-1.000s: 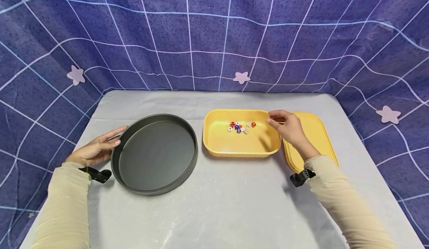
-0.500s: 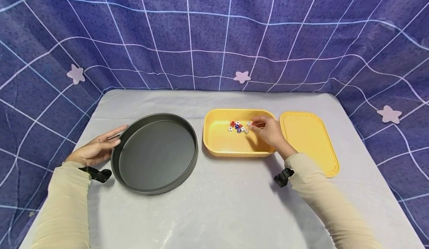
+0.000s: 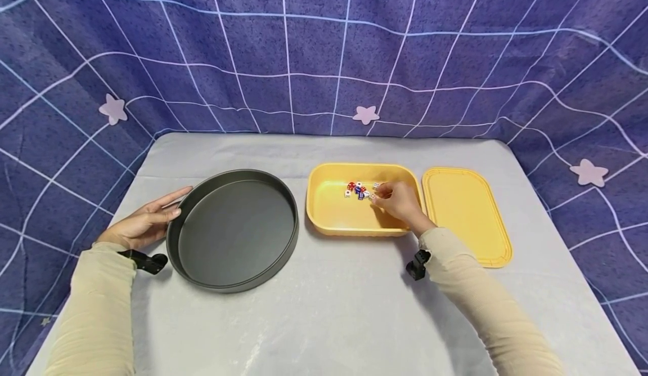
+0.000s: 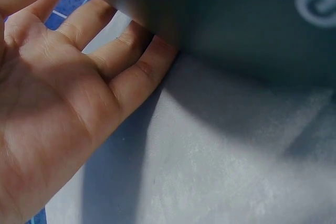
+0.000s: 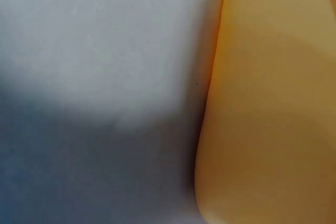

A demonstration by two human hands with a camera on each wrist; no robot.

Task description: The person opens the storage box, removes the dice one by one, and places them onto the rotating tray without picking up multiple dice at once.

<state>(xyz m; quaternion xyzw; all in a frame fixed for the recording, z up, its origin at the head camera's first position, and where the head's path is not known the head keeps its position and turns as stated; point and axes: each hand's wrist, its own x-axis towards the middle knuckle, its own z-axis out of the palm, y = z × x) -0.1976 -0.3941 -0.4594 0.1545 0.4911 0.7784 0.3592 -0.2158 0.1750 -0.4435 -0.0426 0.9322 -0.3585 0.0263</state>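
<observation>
My left hand (image 3: 144, 221) rests at the left side of a round dark grey cake pan (image 3: 233, 232), its fingers against the outer wall and the thumb near the rim. The left wrist view shows the fingers (image 4: 139, 77) touching the pan's side (image 4: 236, 30), their tips hidden. Inside a yellow rectangular box (image 3: 324, 215) lie several small red, white and blue dice (image 3: 361, 191). My right hand (image 3: 400, 200) reaches into the box's right part, fingertips down at a white die (image 3: 373, 196); whether they pinch it is unclear.
Right of the box lies its flat yellow lid (image 3: 466, 218). A pale grey cloth covers the table (image 3: 329, 303). Purple curtain (image 3: 324, 55) with white lines and stars surrounds its back and sides. The right wrist view shows only the box wall (image 5: 268, 108) and cloth.
My right hand has moved left from above the box's right edge, over the lid, down into the box to the dice. The left hand and the pan have stayed in place.
</observation>
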